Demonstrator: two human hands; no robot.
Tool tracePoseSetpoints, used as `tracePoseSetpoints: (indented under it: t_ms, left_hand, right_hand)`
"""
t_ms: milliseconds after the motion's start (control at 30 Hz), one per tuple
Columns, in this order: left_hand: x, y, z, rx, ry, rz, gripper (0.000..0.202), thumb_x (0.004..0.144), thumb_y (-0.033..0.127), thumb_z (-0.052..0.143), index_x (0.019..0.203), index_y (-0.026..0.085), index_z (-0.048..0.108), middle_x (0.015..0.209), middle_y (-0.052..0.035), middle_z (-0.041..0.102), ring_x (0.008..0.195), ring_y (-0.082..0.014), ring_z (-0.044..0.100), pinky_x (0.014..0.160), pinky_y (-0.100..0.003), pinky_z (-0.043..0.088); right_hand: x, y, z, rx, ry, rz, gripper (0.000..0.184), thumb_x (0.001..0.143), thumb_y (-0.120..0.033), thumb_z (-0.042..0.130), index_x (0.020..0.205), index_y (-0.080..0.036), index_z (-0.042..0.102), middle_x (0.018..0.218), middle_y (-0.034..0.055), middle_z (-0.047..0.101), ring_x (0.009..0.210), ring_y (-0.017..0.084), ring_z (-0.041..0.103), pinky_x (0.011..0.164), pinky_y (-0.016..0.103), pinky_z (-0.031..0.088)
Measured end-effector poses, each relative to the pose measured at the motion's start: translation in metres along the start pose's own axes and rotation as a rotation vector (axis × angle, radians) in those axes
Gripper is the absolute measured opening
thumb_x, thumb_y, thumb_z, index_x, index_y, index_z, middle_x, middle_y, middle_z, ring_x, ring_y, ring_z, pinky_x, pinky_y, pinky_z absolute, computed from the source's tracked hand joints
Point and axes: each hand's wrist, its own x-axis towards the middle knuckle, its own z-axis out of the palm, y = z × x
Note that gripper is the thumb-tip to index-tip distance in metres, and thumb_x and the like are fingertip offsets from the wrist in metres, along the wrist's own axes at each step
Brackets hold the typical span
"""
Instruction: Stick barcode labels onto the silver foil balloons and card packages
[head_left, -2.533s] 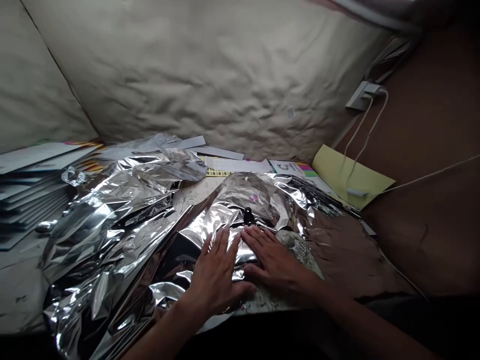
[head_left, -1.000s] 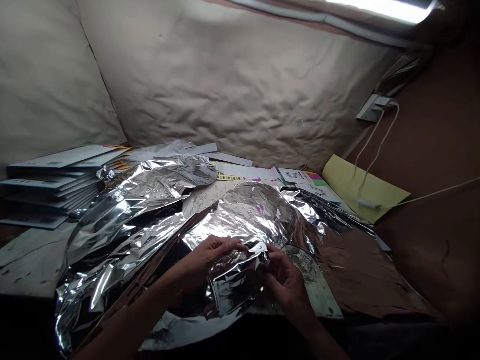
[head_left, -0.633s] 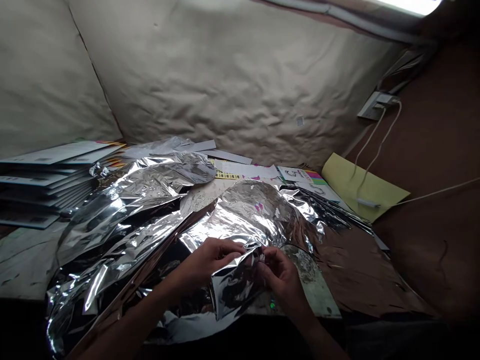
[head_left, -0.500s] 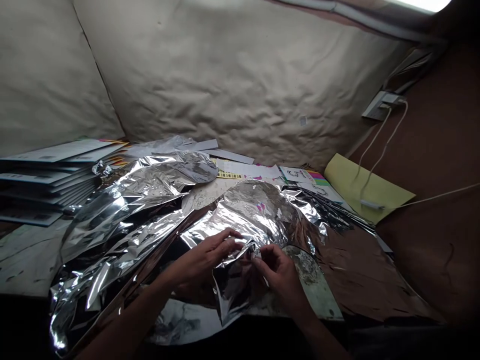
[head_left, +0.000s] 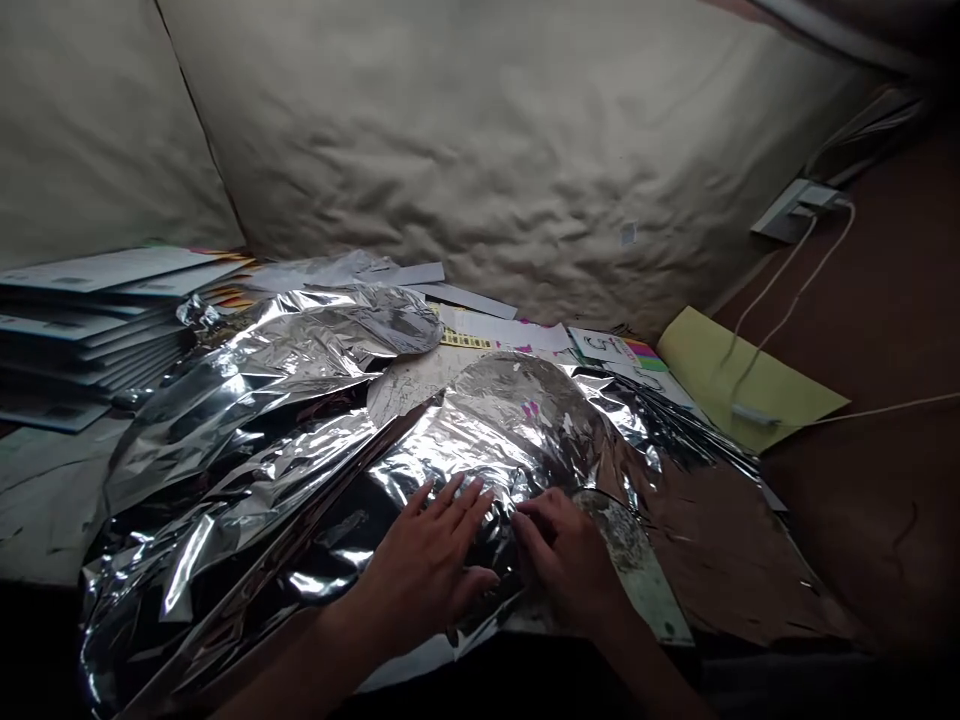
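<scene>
A silver foil sheet (head_left: 427, 450) with a rounded far end, like a flat foil balloon, lies crumpled in front of me. My left hand (head_left: 431, 565) rests flat on it, palm down, fingers spread. Close to its right, my right hand (head_left: 570, 560) is closed, thumb and fingertips pinched at the near part of the same foil; the exact grip is partly hidden. Another shiny foil piece (head_left: 255, 375) with a rounded end stretches across the left side. Layers of smooth foil (head_left: 727, 545), reflecting brown, are spread on the right.
Flat cards or envelopes (head_left: 97, 270) are stacked at the left. Loose papers (head_left: 517, 328) lie along the back by the covered wall (head_left: 450, 150). A yellow sheet (head_left: 742, 375) leans at the right, with a white cable (head_left: 795, 290) running from a socket (head_left: 796, 210).
My left hand has let go of the raised foil fold and now lies flat with fingers spread. The fold has come down. My right hand stays nearly in place.
</scene>
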Motion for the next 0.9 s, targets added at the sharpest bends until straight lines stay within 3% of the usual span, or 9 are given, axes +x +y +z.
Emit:
tracePoseSetpoints:
  t_ms: [167, 233, 300, 367, 533, 667, 733, 800, 900]
  left_hand:
    - [-0.001, -0.004, 0.002, 0.036, 0.012, 0.023, 0.066, 0.095, 0.05, 0.044, 0.151, 0.024, 0.023, 0.156, -0.0062, 0.029, 0.145, -0.0301, 0.021, 0.114, -0.052, 0.021]
    - [-0.002, -0.005, 0.004, 0.043, 0.036, 0.024, 0.065, 0.095, 0.051, 0.044, 0.151, 0.025, 0.023, 0.157, -0.0055, 0.028, 0.145, -0.03, 0.021, 0.114, -0.052, 0.02]
    - [-0.003, -0.005, 0.005, 0.051, 0.054, 0.031, 0.066, 0.095, 0.05, 0.044, 0.151, 0.024, 0.023, 0.157, -0.0056, 0.029, 0.144, -0.0295, 0.022, 0.114, -0.051, 0.019]
    - [-0.005, -0.004, 0.005, 0.066, 0.071, 0.037, 0.065, 0.095, 0.05, 0.042, 0.151, 0.022, 0.023, 0.155, -0.0068, 0.032, 0.144, -0.0291, 0.024, 0.115, -0.05, 0.018]
    - [-0.008, 0.005, -0.001, 0.165, 0.124, 0.141, 0.082, 0.09, 0.066, 0.038, 0.153, 0.017, 0.018, 0.156, -0.0121, 0.029, 0.143, -0.0307, 0.025, 0.116, -0.048, 0.011]
    - [-0.007, -0.008, 0.005, 0.243, 0.069, 0.262, 0.085, 0.089, 0.068, 0.035, 0.153, 0.017, 0.013, 0.152, -0.013, 0.035, 0.139, -0.0296, 0.034, 0.113, -0.043, 0.022]
    - [-0.002, -0.018, 0.005, 0.275, 0.047, 0.28, 0.08, 0.092, 0.061, 0.038, 0.154, 0.02, 0.007, 0.152, -0.0119, 0.035, 0.138, -0.0296, 0.036, 0.11, -0.042, 0.027]
    - [0.005, -0.025, 0.002, 0.313, 0.099, 0.293, 0.07, 0.097, 0.044, 0.04, 0.153, 0.024, 0.003, 0.152, -0.0083, 0.035, 0.138, -0.0263, 0.038, 0.109, -0.038, 0.029]
    - [0.022, -0.025, -0.003, 0.333, 0.214, 0.309, 0.066, 0.098, 0.032, 0.041, 0.153, 0.029, 0.006, 0.152, -0.0045, 0.035, 0.137, -0.0237, 0.04, 0.108, -0.034, 0.031]
  right_hand:
    - [-0.007, 0.002, -0.001, -0.239, 0.08, -0.167, 0.021, 0.092, -0.034, 0.054, 0.09, -0.02, 0.069, 0.103, 0.0112, 0.063, 0.095, 0.026, 0.061, 0.079, 0.04, 0.051]
    - [-0.01, 0.004, 0.0, -0.331, 0.104, -0.308, 0.024, 0.092, -0.03, 0.053, 0.107, -0.018, 0.067, 0.124, 0.0139, 0.059, 0.114, 0.03, 0.055, 0.091, 0.045, 0.049]
    - [-0.012, 0.008, 0.004, -0.417, 0.03, -0.462, 0.038, 0.095, -0.025, 0.048, 0.132, -0.017, 0.054, 0.141, 0.0121, 0.05, 0.131, 0.03, 0.043, 0.102, 0.047, 0.042]
    - [-0.013, 0.014, 0.008, -0.502, -0.058, -0.546, 0.048, 0.097, -0.022, 0.044, 0.144, -0.018, 0.04, 0.147, 0.0083, 0.046, 0.138, 0.028, 0.036, 0.107, 0.048, 0.038]
    - [-0.014, 0.028, 0.022, -0.608, 0.009, -0.593, 0.049, 0.096, -0.024, 0.045, 0.145, -0.02, 0.04, 0.147, 0.0053, 0.045, 0.138, 0.03, 0.037, 0.106, 0.049, 0.039]
    - [-0.005, 0.029, 0.02, -0.558, 0.084, -0.521, 0.043, 0.095, -0.027, 0.048, 0.138, -0.022, 0.052, 0.141, 0.0067, 0.052, 0.134, 0.032, 0.042, 0.103, 0.05, 0.042]
    - [0.012, 0.027, 0.004, -0.452, 0.015, -0.459, 0.039, 0.096, -0.03, 0.048, 0.133, -0.024, 0.057, 0.136, 0.0059, 0.057, 0.13, 0.03, 0.048, 0.103, 0.047, 0.044]
    - [0.042, 0.027, -0.027, -0.354, -0.039, -0.365, 0.036, 0.097, -0.033, 0.046, 0.129, -0.025, 0.06, 0.13, 0.0051, 0.062, 0.123, 0.024, 0.056, 0.101, 0.039, 0.047]
    - [0.11, 0.036, -0.092, -0.48, 0.081, -0.104, 0.036, 0.098, -0.035, 0.043, 0.127, -0.023, 0.062, 0.128, 0.0048, 0.064, 0.118, 0.021, 0.06, 0.101, 0.032, 0.046]
